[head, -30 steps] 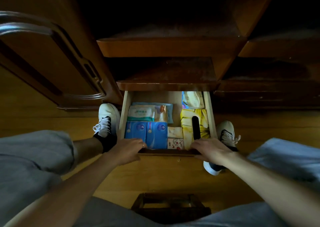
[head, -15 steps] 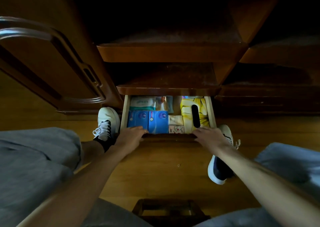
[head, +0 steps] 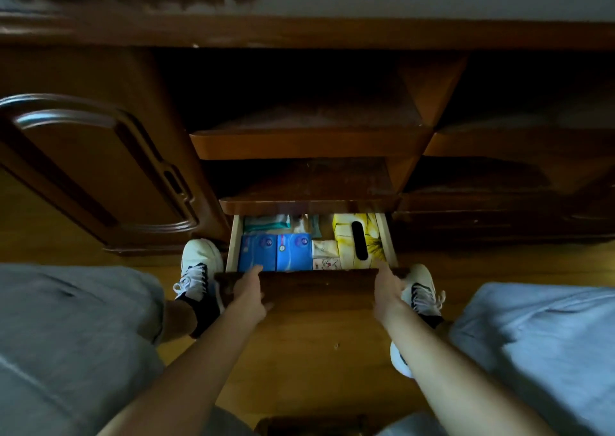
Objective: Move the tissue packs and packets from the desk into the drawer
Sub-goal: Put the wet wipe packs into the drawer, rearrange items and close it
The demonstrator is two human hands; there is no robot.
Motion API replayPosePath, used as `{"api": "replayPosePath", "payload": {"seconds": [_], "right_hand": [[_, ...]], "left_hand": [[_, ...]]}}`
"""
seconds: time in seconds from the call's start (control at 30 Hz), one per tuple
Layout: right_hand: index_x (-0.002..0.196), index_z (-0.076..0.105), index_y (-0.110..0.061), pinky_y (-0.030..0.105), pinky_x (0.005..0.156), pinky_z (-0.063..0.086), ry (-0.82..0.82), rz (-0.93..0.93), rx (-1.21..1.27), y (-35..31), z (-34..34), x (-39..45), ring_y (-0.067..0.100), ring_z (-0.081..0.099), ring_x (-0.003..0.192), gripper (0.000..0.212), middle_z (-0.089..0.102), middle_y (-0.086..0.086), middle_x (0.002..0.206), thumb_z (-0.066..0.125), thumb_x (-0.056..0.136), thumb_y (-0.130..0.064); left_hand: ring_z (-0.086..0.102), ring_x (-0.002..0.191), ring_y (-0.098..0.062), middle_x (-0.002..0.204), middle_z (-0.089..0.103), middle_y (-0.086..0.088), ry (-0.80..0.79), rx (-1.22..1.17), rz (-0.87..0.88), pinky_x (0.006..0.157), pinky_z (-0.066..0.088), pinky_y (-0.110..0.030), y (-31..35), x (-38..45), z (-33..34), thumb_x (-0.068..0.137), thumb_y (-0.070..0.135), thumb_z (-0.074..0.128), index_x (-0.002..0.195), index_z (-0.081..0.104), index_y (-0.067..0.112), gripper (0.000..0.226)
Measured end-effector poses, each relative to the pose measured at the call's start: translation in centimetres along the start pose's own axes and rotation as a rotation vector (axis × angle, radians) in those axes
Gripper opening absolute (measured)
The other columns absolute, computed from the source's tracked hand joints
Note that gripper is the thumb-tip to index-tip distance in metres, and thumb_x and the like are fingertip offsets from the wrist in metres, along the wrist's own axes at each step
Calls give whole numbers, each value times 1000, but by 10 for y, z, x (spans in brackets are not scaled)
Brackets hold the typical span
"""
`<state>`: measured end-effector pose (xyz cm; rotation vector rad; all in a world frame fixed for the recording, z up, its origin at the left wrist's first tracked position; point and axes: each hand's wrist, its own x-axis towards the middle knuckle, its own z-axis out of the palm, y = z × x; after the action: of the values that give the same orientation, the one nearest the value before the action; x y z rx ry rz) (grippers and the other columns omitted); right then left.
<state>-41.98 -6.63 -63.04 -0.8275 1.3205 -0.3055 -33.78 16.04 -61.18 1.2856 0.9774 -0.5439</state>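
Note:
The wooden drawer (head: 319, 287) at the bottom of the desk stands partly open, its dark front panel facing me. Inside lie two blue tissue packs (head: 274, 252), a teal-and-white packet (head: 266, 223) behind them, small white packets (head: 324, 256) in the middle and a yellow tissue box (head: 357, 241) with a dark slot on the right. My left hand (head: 251, 294) presses flat on the left part of the drawer front, fingers straight. My right hand (head: 386, 291) presses on the right end of the front in the same way.
Two dark wooden shelves (head: 309, 142) jut out above the drawer. A cabinet door (head: 100, 169) stands to the left. My white shoes (head: 199, 269) flank the drawer on the wooden floor (head: 316, 362), and my grey-trousered knees fill the lower corners.
Both hands have pushed the drawer inward; less of its contents shows under the shelf than a second ago. The view has tilted up, showing the desk edge.

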Motion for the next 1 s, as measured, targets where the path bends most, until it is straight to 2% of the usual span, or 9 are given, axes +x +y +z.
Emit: {"api": "replayPosePath", "payload": {"seconds": [0.07,0.1,0.27,0.37,0.47,0.63,0.73,0.87,1.0], "right_hand": [[160,25,-27,34,104,50,-16,93,30,10,6,-1,27,52,129,74,37,9,158,47,99,-63],[160,25,-25,42,104,50,-143,151,57,8,8,-7,30,50,130,75,35,10,158,56,98,-55],[162,17,-26,41,92,53,-350,139,29,8,20,5,33,55,123,85,46,17,148,64,96,-49],[162,15,-32,45,100,52,-344,122,38,1,31,18,28,59,119,83,49,15,147,58,96,-58],[161,18,-35,48,106,48,-351,86,4,-6,38,41,27,53,132,79,45,10,155,48,96,-67],[162,19,-25,53,116,33,-471,89,91,-25,67,82,29,37,147,77,34,9,164,34,99,-67],[163,13,-33,55,119,28,-473,93,182,-34,90,95,32,38,146,77,27,11,166,34,98,-69],[161,6,-40,57,117,33,-480,87,187,-26,100,95,34,48,139,81,20,11,168,40,95,-72],[161,17,-38,54,110,45,-422,38,33,-34,92,87,31,61,125,77,32,10,164,49,96,-65]], "left_hand": [[55,110,-29,109,51,-9,-110,-136,-34,91,56,-51,2,1,0,92,31,69,146,41,18,62],[56,109,-29,105,50,-9,-133,-177,-32,90,57,-49,3,4,0,91,31,70,145,42,19,62],[63,107,-32,117,54,-13,-181,-263,-33,89,57,-44,2,24,4,91,29,71,137,46,14,54],[64,111,-30,132,55,-12,-230,-215,19,95,55,-44,11,38,12,92,34,69,129,50,19,44],[59,122,-25,145,53,-4,-281,-131,79,105,48,-45,23,56,20,94,41,65,137,50,25,48],[44,140,-23,159,38,3,-397,-25,172,115,35,-49,48,84,40,96,64,46,158,25,29,74],[40,143,-23,164,29,3,-419,-5,202,117,33,-49,60,98,52,93,74,36,160,14,30,83],[42,142,-22,164,26,4,-431,57,223,119,31,-51,55,101,61,91,78,32,160,10,32,86],[60,118,-15,155,43,6,-375,124,251,111,42,-49,60,92,54,95,69,43,158,23,35,75]]}}
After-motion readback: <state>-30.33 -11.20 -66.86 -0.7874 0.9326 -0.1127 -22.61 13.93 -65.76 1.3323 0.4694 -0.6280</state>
